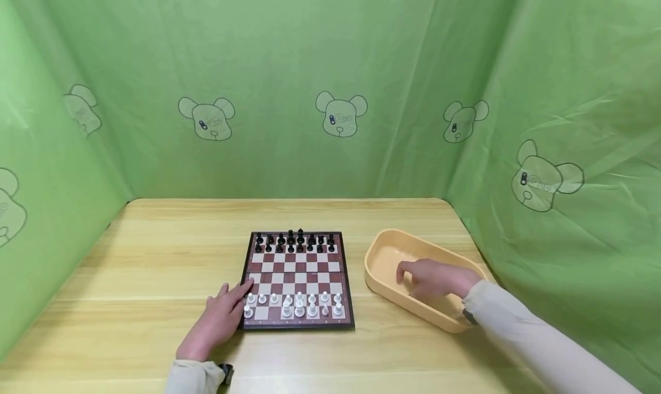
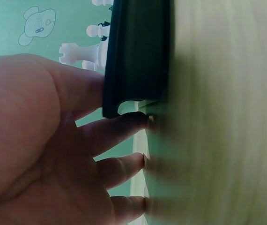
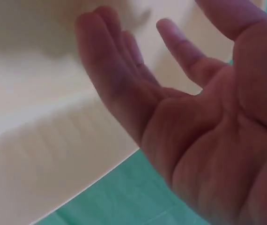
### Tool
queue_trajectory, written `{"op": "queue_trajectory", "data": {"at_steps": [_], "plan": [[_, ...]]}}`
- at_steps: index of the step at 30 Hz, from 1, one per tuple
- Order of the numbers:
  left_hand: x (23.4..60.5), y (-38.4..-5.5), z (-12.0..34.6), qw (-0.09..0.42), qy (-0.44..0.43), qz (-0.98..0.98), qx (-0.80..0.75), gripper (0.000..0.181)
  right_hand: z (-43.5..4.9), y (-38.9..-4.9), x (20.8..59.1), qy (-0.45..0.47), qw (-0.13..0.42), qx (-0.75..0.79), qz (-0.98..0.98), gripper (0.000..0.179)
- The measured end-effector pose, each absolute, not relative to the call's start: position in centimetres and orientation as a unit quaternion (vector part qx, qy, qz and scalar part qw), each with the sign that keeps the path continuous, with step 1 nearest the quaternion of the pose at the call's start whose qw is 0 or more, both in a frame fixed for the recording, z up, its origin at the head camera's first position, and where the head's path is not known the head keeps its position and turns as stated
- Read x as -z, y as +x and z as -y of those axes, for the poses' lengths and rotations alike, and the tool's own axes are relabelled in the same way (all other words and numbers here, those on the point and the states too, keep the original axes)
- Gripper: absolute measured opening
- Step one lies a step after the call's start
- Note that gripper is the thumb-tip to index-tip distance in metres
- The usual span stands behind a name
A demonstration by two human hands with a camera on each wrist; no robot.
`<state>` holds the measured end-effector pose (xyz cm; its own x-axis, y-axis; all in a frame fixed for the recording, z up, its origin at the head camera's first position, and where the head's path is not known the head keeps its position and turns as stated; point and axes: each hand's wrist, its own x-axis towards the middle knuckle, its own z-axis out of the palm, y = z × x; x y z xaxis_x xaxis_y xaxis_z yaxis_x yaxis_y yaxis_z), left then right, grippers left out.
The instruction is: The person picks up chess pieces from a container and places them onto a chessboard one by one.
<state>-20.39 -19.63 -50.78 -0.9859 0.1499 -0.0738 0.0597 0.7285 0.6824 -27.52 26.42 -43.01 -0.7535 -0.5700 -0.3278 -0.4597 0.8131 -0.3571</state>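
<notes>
A folding chessboard (image 1: 296, 276) lies flat on the table, with black chess pieces (image 1: 291, 241) in two rows along its far side. White chess pieces (image 1: 299, 310) stand in two rows at the near side; beside the left corner rook (image 1: 248, 312), two squares are bare. My left hand (image 1: 214, 319) rests at the board's left edge. In the left wrist view its thumb touches the board's rim (image 2: 138, 51), and the other fingers reach down to the table. Over the peach tray (image 1: 379, 288) hovers my right hand (image 1: 434, 277), fingers loosely bent, nothing visible in them.
The light wooden table (image 1: 170, 227) extends on both sides of the board. Green curtains (image 1: 279, 50) with bear-head prints enclose its back and sides. The tray stands near the right curtain, and part of its inside is hidden by my right hand and sleeve.
</notes>
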Motion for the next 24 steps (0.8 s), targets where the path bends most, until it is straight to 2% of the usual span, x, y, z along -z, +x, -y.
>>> {"op": "queue_trajectory", "data": {"at_steps": [7, 15, 21, 24], "plan": [[50.7, -20.4, 19.5, 0.060, 0.060, -0.927, -0.365, 0.050, -25.4, -27.4, 43.9, -0.233, 0.248, 0.103, -0.935, 0.039], [50.2, -20.3, 19.6, 0.061, 0.054, -0.928, -0.365, 0.050, -26.2, -27.3, 41.6, -0.243, 0.228, 0.023, -0.942, 0.020], [49.8, -20.0, 19.9, 0.057, 0.060, -0.926, -0.367, 0.049, -27.5, -26.0, 39.6, -0.171, 0.273, -0.034, -0.946, 0.030], [49.9, -20.0, 20.0, 0.056, 0.061, -0.926, -0.368, 0.049, -28.0, -25.0, 39.7, -0.123, 0.295, 0.005, -0.948, 0.032]]}}
